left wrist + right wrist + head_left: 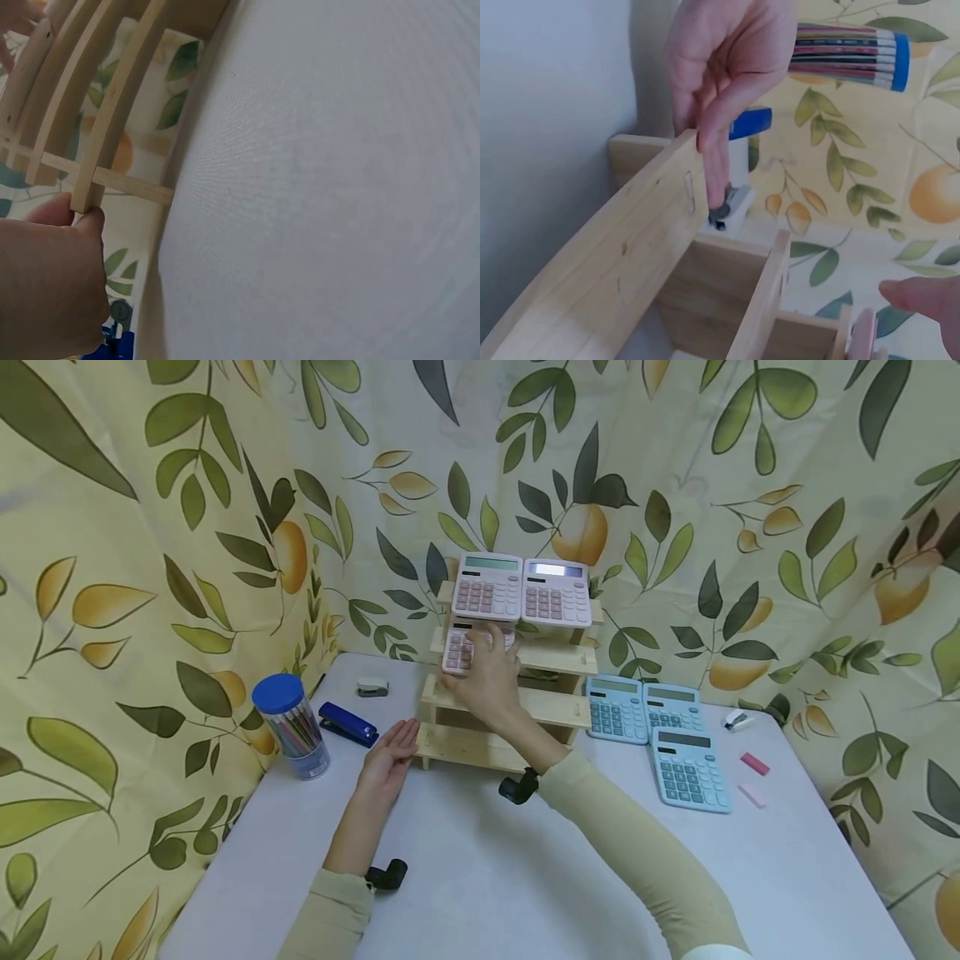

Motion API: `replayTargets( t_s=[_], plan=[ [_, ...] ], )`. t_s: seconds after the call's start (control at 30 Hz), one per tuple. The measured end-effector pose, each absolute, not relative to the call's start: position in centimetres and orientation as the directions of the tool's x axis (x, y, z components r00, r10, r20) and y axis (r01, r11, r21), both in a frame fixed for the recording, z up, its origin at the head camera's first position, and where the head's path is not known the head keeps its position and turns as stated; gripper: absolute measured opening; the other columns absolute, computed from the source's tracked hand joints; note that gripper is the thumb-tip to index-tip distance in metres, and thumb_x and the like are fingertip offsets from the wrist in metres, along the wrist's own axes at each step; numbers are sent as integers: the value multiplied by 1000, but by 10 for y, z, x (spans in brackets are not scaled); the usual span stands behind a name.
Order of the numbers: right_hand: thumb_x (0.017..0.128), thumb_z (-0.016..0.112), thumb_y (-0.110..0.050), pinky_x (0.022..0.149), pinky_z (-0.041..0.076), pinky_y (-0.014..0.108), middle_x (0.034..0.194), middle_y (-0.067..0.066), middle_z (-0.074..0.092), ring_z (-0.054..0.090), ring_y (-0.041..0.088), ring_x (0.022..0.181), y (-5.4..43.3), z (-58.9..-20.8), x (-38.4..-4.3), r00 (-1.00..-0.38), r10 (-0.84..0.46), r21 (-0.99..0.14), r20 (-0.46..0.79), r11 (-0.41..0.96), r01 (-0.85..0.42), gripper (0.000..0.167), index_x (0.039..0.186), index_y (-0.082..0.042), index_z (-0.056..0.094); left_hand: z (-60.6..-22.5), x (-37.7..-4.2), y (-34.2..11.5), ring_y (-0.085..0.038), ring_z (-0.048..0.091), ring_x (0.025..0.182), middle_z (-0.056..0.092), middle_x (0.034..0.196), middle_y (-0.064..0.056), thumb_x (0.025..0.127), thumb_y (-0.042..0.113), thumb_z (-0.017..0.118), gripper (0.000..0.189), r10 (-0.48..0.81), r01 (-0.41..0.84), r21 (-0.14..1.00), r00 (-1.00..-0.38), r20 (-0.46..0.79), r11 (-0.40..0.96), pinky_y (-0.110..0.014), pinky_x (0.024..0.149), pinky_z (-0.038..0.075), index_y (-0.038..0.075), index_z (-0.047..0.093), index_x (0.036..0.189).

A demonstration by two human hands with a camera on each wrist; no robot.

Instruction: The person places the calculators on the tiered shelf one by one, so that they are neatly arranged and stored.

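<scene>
A tiered wooden stand (472,747) holds pink calculators. Two of them, a left one (487,585) and a right one (557,593), lean side by side on the top tier. Below the left one, another pink calculator (455,652) sits on the second tier, partly hidden by my right hand (487,681). That hand's fingers rest over its keys, and the thumb stretches out past its lower left corner. My left hand (388,760) keeps its fingers straight at the left end of the lowest tier, where the thumb touches the board end (88,196).
Left of the stand are a blue-lidded jar of pencils (300,739), a blue stapler (348,724) and a small white-and-black item (372,687). Blue calculators (692,777) lie at the right, near two pink erasers (754,764) and a small white item (737,720). Patterned curtain surrounds the table.
</scene>
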State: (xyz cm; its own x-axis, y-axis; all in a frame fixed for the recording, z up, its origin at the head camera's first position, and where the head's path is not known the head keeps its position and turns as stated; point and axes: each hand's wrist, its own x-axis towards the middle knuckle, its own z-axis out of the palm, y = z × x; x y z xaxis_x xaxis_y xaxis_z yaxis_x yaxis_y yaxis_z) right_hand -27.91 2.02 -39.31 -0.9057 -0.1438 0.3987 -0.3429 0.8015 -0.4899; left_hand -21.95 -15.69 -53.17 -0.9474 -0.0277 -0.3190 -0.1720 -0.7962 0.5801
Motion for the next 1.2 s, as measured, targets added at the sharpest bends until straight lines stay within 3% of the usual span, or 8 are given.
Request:
replayTargets(
  t_s=[0.17, 0.33, 0.5, 0.67, 0.8, 1.03, 1.2],
  plan=[
    [78, 93, -39, 112, 37, 73, 161, 20, 32, 27, 64, 144, 23, -393, -278, -906, -159, -493, 392, 795, -353, 84, 143, -6, 54, -532, -220, -157, -27, 33, 155, 29, 169, -19, 96, -26, 37, 76, -19, -170, 584, -953, -303, -794, -35, 125, 30, 0, 19, 165],
    [77, 94, -39, 118, 30, 69, 163, 18, 34, 26, 59, 148, 31, -393, -278, -910, -168, -514, 378, 779, -358, 84, 144, -8, 55, -532, -221, -156, -28, 29, 156, 25, 170, -20, 97, -26, 34, 76, -8, -167, 570, -957, -291, -804, -34, 126, 27, 0, 16, 165],
    [76, 94, -38, 125, 26, 60, 163, 18, 35, 30, 49, 151, 42, -393, -276, -903, -167, -539, 396, 754, -375, 85, 145, -7, 55, -531, -223, -154, -27, 32, 155, 28, 169, -19, 96, -26, 37, 76, -12, -171, 570, -953, -303, -804, -33, 125, 30, 1, 19, 165],
    [79, 93, -37, 124, 31, 55, 163, 19, 34, 33, 41, 151, 55, -392, -269, -883, -179, -525, 435, 745, -410, 81, 144, -6, 56, -529, -222, -153, -27, 32, 155, 29, 169, -19, 96, -26, 37, 77, -17, -170, 578, -953, -303, -798, -33, 125, 29, 1, 19, 165],
    [81, 91, -37, 123, 32, 58, 166, 19, 30, 29, 40, 153, 65, -390, -260, -883, -186, -532, 431, 738, -415, 80, 146, -7, 55, -529, -222, -153, -27, 33, 155, 29, 168, -20, 96, -26, 37, 76, -18, -169, 573, -952, -306, -802, -34, 125, 29, 1, 19, 165],
    [82, 90, -38, 123, 18, 71, 166, 16, 30, 16, 47, 156, 87, -395, -251, -884, -207, -496, 419, 764, -413, 81, 147, -10, 52, -531, -221, -154, -26, 32, 155, 28, 169, -20, 96, -27, 36, 77, -11, -167, 571, -956, -295, -804, -33, 125, 30, 0, 17, 165],
    [82, 89, -39, 122, 20, 72, 165, 15, 34, 19, 48, 156, 103, -398, -246, -866, -222, -462, 449, 772, -437, 80, 148, -10, 52, -531, -219, -155, -27, 31, 155, 27, 169, -19, 96, -27, 36, 77, -11, -171, 568, -953, -303, -805, -33, 124, 31, 1, 17, 166]
  ],
)
